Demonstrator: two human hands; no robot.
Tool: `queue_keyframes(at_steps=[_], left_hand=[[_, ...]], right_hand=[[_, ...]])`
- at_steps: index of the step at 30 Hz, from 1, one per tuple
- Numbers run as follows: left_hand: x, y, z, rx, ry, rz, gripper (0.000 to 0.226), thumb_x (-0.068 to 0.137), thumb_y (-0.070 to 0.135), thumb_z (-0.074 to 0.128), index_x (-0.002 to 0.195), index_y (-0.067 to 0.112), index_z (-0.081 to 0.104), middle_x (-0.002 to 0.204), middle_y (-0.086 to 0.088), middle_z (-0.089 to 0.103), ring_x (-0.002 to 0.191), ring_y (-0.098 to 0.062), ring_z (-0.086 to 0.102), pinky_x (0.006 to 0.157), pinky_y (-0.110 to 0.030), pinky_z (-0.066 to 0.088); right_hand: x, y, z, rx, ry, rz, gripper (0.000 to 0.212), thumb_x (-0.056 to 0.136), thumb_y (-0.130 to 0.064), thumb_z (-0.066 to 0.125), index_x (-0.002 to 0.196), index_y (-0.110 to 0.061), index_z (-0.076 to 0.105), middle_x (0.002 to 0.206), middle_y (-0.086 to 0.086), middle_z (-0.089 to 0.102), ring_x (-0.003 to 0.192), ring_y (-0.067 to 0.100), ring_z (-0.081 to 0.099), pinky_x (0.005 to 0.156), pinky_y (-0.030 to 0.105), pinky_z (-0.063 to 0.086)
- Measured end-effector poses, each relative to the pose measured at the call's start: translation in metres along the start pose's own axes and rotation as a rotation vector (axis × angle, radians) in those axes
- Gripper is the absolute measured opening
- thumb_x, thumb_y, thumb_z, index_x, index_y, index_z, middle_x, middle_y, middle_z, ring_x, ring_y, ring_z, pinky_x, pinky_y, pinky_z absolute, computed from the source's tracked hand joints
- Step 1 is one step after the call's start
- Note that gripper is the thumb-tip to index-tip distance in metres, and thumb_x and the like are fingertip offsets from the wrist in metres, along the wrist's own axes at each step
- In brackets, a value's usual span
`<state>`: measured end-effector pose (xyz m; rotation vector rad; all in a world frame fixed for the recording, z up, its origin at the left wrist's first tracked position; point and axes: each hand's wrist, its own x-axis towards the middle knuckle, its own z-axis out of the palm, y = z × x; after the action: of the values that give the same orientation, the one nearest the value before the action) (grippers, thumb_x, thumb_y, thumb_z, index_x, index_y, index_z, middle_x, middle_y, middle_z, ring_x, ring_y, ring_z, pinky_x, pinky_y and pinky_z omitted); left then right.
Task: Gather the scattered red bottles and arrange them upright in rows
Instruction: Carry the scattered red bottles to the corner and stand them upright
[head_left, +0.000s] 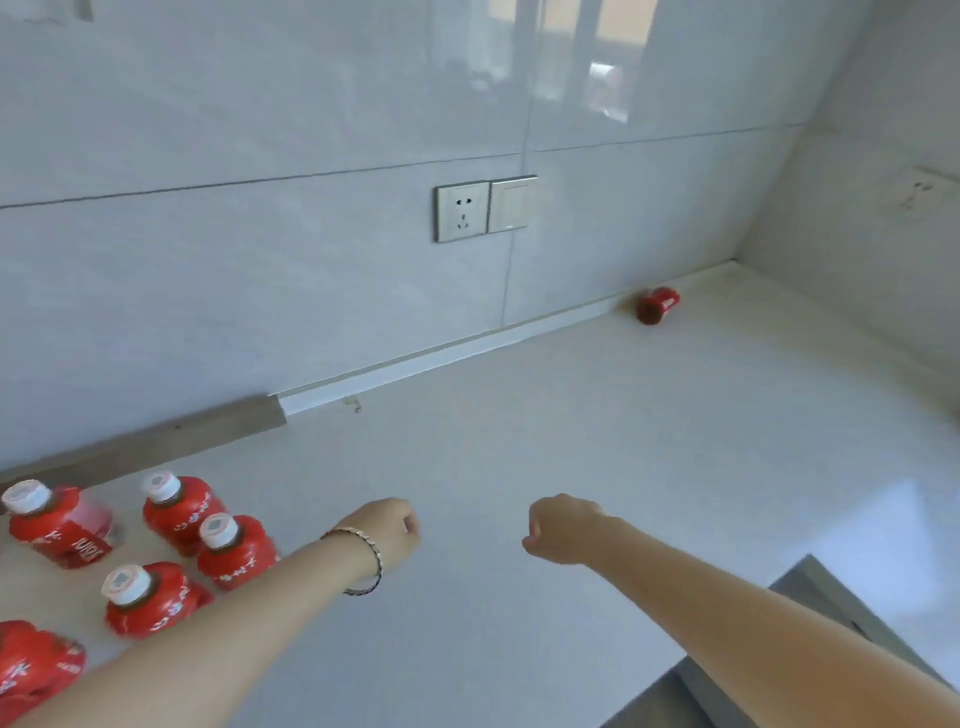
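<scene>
Glossy red bottle (657, 305) lies toppled on smooth white counter (571, 441)

Two bare forearms, no sleeves in sight, enter from the bottom of the frame. The left hand (392, 527) and right hand (558, 527) carry no gloves, rings or watch that can be made out. The left wrist wears a thin bracelet (366, 561), a braided or twisted band in pale and dark strands with a reddish touch near its upper end; it sits loosely, its lower loop hanging clear of the wrist. The right wrist is unadorned. Fingernails are hidden from this angle.
</scene>
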<state>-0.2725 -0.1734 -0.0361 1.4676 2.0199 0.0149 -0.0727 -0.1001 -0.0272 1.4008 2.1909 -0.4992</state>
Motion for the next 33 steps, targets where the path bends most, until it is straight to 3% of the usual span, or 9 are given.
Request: queue_keyframes(at_steps=[4, 7, 10, 14, 16, 19, 24, 29, 33], left_hand=[[0.037, 0.120, 0.019, 0.070, 0.016, 0.116, 0.021, 0.090, 0.019, 0.047, 0.105, 0.015, 0.061, 0.120, -0.005, 0.063, 0.111, -0.023, 0.059, 0.093, -0.028, 0.046], [0.055, 0.209, 0.041, 0.124, 0.010, 0.174, 0.025, 0.089, 0.019, 0.046, 0.109, 0.015, 0.061, 0.120, -0.003, 0.063, 0.111, -0.023, 0.059, 0.093, -0.028, 0.046], [0.075, 0.287, 0.060, 0.193, 0.015, 0.201, 0.018, 0.089, 0.021, 0.044, 0.099, 0.022, 0.059, 0.119, -0.001, 0.063, 0.110, -0.022, 0.059, 0.093, -0.029, 0.046], [0.111, 0.370, 0.067, 0.210, 0.056, 0.195, 0.005, 0.088, 0.021, 0.045, 0.085, 0.024, 0.049, 0.116, -0.001, 0.064, 0.105, -0.023, 0.060, 0.092, -0.031, 0.047], [0.129, 0.402, 0.065, 0.221, 0.071, 0.187, 0.006, 0.088, 0.020, 0.045, 0.085, 0.023, 0.049, 0.115, -0.002, 0.064, 0.102, -0.023, 0.060, 0.092, -0.031, 0.047], [0.163, 0.440, 0.060, 0.220, 0.105, 0.173, 0.006, 0.088, 0.019, 0.045, 0.085, 0.022, 0.049, 0.115, -0.003, 0.064, 0.106, -0.024, 0.060, 0.091, -0.032, 0.047], [0.242, 0.487, 0.046, 0.209, 0.146, 0.149, 0.012, 0.090, 0.020, 0.043, 0.092, 0.021, 0.054, 0.118, -0.003, 0.064, 0.108, -0.025, 0.060, 0.089, -0.031, 0.047], [0.349, 0.535, 0.023, 0.125, 0.108, 0.101, 0.034, 0.091, 0.024, 0.047, 0.125, 0.015, 0.050, 0.132, -0.004, 0.055, 0.118, -0.024, 0.055, 0.097, -0.034, 0.044], [0.430, 0.559, 0.009, 0.146, 0.178, 0.098, 0.049, 0.088, 0.023, 0.054, 0.133, 0.012, 0.040, 0.135, -0.009, 0.046, 0.118, -0.030, 0.052, 0.089, -0.036, 0.045]], right_hand=[[-0.025, 0.132, -0.012, 0.082, 0.079, 0.176, 0.035, 0.092, -0.029, 0.044, 0.119, -0.010, 0.057, 0.122, 0.009, 0.061, 0.109, 0.028, 0.060, 0.086, 0.032, 0.048], [-0.039, 0.228, -0.023, 0.200, 0.184, 0.288, 0.031, 0.093, -0.026, 0.043, 0.116, -0.010, 0.058, 0.120, 0.009, 0.061, 0.102, 0.028, 0.061, 0.073, 0.027, 0.041], [-0.046, 0.315, -0.034, 0.262, 0.214, 0.353, 0.031, 0.092, -0.025, 0.044, 0.117, -0.011, 0.058, 0.118, 0.007, 0.062, 0.096, 0.026, 0.060, 0.070, 0.025, 0.038], [-0.043, 0.408, -0.051, 0.234, 0.192, 0.405, 0.031, 0.091, -0.018, 0.043, 0.116, -0.010, 0.058, 0.101, 0.006, 0.058, 0.081, 0.023, 0.049, 0.056, 0.019, 0.033], [-0.036, 0.442, -0.062, 0.228, 0.181, 0.410, 0.029, 0.092, -0.019, 0.043, 0.115, -0.010, 0.058, 0.096, 0.004, 0.053, 0.082, 0.025, 0.050, 0.054, 0.019, 0.032], [-0.013, 0.483, -0.077, 0.223, 0.158, 0.410, 0.029, 0.091, -0.019, 0.044, 0.115, -0.009, 0.059, 0.093, 0.003, 0.051, 0.083, 0.025, 0.050, 0.066, 0.023, 0.038], [0.043, 0.530, -0.104, 0.215, 0.143, 0.404, 0.030, 0.092, -0.021, 0.044, 0.115, -0.009, 0.058, 0.095, 0.004, 0.050, 0.084, 0.025, 0.049, 0.070, 0.025, 0.038], [0.123, 0.567, -0.147, 0.187, 0.125, 0.424, 0.024, 0.091, -0.017, 0.043, 0.108, -0.011, 0.059, 0.101, 0.007, 0.059, 0.087, 0.026, 0.054, 0.065, 0.023, 0.038], [0.194, 0.586, -0.168, 0.179, 0.101, 0.429, 0.028, 0.090, -0.014, 0.044, 0.113, -0.010, 0.060, 0.116, 0.007, 0.064, 0.102, 0.026, 0.062, 0.072, 0.023, 0.039]])
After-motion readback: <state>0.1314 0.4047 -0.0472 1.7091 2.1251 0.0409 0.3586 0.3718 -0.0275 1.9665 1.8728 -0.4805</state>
